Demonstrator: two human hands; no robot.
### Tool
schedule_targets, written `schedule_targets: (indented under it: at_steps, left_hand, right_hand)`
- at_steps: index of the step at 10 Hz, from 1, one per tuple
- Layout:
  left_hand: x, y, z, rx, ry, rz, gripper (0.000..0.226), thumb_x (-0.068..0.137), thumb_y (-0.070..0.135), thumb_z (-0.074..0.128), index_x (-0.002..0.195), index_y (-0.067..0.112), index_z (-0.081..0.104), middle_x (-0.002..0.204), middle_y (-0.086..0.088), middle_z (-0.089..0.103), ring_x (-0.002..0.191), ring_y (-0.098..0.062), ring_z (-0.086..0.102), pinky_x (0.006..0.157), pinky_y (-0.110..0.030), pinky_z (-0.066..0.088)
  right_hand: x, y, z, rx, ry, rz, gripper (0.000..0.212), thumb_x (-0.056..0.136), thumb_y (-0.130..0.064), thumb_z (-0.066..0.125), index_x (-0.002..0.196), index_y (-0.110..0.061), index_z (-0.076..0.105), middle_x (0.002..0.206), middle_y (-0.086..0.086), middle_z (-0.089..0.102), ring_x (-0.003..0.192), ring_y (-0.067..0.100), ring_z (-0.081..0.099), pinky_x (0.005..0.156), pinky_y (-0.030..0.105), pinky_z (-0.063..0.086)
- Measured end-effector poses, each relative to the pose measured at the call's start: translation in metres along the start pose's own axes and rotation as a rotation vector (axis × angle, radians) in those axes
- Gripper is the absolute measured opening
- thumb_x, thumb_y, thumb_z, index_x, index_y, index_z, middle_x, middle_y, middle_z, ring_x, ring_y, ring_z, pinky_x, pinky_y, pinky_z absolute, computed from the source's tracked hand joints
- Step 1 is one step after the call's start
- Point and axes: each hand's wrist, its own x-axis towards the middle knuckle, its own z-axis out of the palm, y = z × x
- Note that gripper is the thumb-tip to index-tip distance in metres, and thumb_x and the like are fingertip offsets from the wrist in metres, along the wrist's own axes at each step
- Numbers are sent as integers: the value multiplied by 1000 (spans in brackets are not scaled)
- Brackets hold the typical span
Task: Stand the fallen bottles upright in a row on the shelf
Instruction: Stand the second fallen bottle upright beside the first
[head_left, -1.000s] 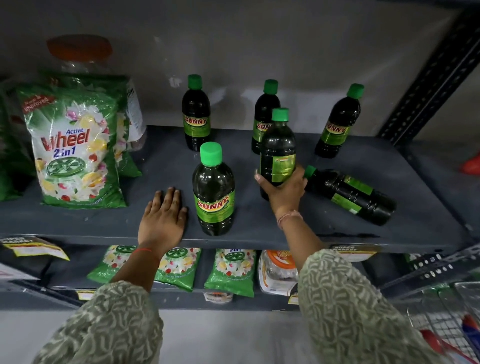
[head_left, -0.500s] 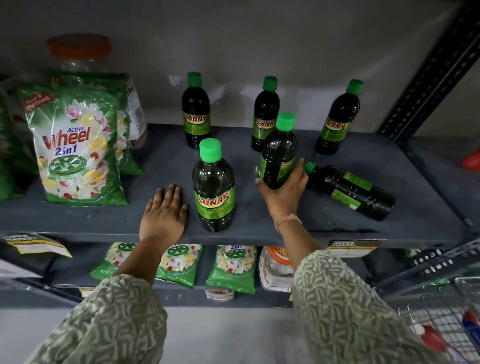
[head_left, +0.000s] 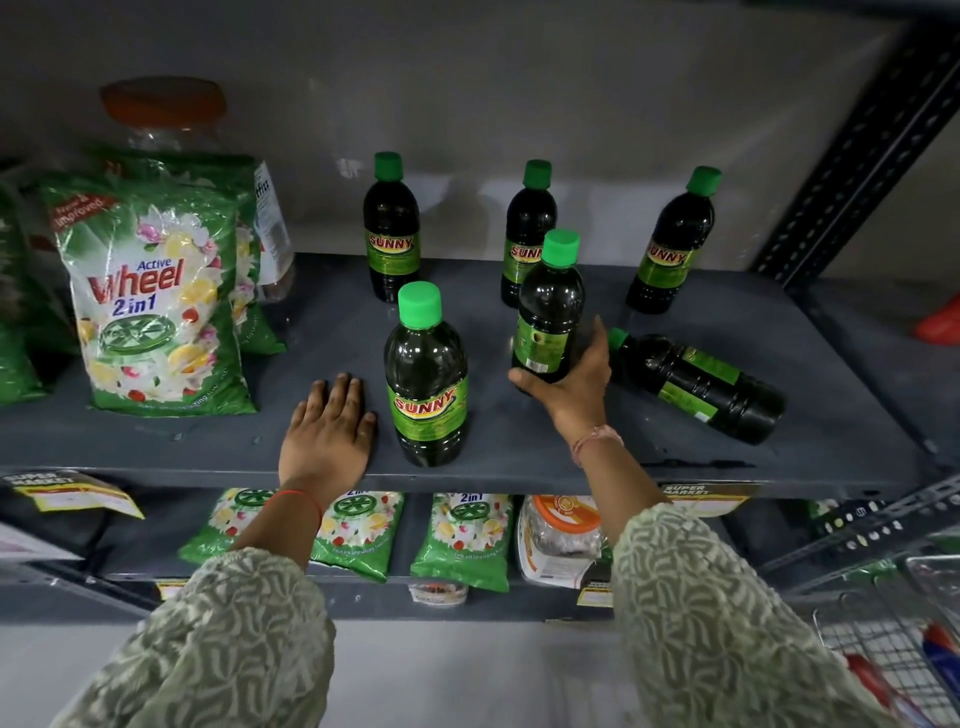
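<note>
While my left hand (head_left: 327, 436) lies flat with fingers together on the front edge of the shelf (head_left: 519, 473), touching no bottle, one upright Sunny bottle (head_left: 427, 379) stands just beside it near that edge. Further right, my right hand (head_left: 569, 384) has its fingers clamped around the lower body of a held bottle (head_left: 549, 312), which sits nearly upright with its label turned away; I cannot tell whether its base touches the shelf. Just beside that hand, toward the right edge, the fallen bottle (head_left: 696, 387) lies on its side, cap pointing left. Along the back edge stand three bottles: back left (head_left: 390, 234), back middle (head_left: 524, 234) partly hidden, and back right (head_left: 670, 244). I judge these bottles full of dark liquid, hence fairly heavy, rigid, and smooth plastic that could slip; a grip around the labelled waist, below the shoulder, should serve best. Detergent bags (head_left: 150, 301) occupy the shelf's left end.
</note>
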Motion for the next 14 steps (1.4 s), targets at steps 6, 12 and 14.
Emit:
schedule_targets:
  at_steps: [6,12,14]
  left_hand:
    - [1,-1,1,2,4,-4,54,95,33,23,144,16,10,157,-3,9,145,-25,4,118,-38,8]
    - [0,-1,2,-2,7,0,54,95,34,23,144,15,10,157,-3,8,145,-25,4,118,-39,8]
    - [1,0,0,15,-21,3,54,96,32,23,144,13,10,157,-5,8,145,-28,4,118,-41,8]
  right_hand:
    - [10,-1,-1,-127,-84,68,116,51,-26,89,141,-9,18,145,20,29,136,31,24,113,47,25]
    - [4,1,-3,-10,-126,37,61,62,-3,79,115,-5,49,119,18,61,110,30,57,90,34,44]
    - [-27,-6,-10,-32,-106,53,59,67,-6,76,119,-6,48,121,16,60,113,26,56,88,25,39]
